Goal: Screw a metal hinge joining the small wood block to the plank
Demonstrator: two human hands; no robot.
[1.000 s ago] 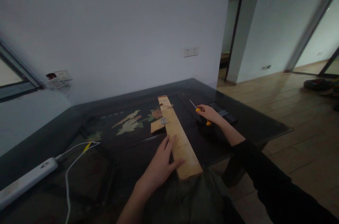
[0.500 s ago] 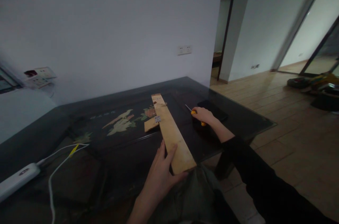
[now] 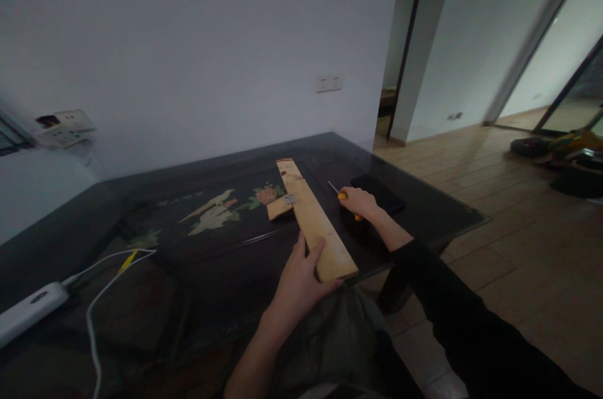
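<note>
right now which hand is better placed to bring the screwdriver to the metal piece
Probably the right hand: it holds the yellow-handled screwdriver beside the long board, while the left hand grips that board's near end.

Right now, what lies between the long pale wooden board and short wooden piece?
In the head view, a silver, hinge-like metal plate bridges board and piece.

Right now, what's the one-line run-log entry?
left hand: gripping long wooden board; right hand: holding screwdriver; metal hinge: at end of short board
</note>
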